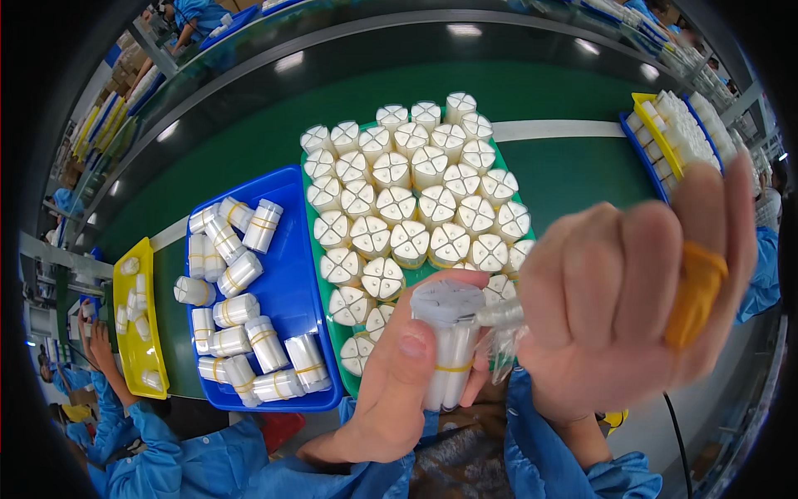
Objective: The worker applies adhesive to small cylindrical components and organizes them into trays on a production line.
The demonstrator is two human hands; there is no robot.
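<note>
A bundle of white tubes (451,370) with a yellow rubber band round it stands upright in my left hand (397,387), whose thumb and fingers wrap its sides. Crinkled film covers its top. My right hand (628,291), smeared by motion, is closed beside it, with an orange finger cot (697,293) on one finger. Twisted clear plastic (501,314) runs from the bundle's top into my right fist, with loose film hanging under it. Just beyond my hands, a green tray (322,287) bears many similar bundles standing on end, their segmented white tops facing up.
Left of it, a blue tray (291,287) holds banded bundles lying loosely; one overhangs its left edge. A yellow tray (158,333) with a few bundles lies further left, near a co-worker's hand (101,343). More loaded trays, one yellow (644,106), stand at the far right on the green belt (557,179).
</note>
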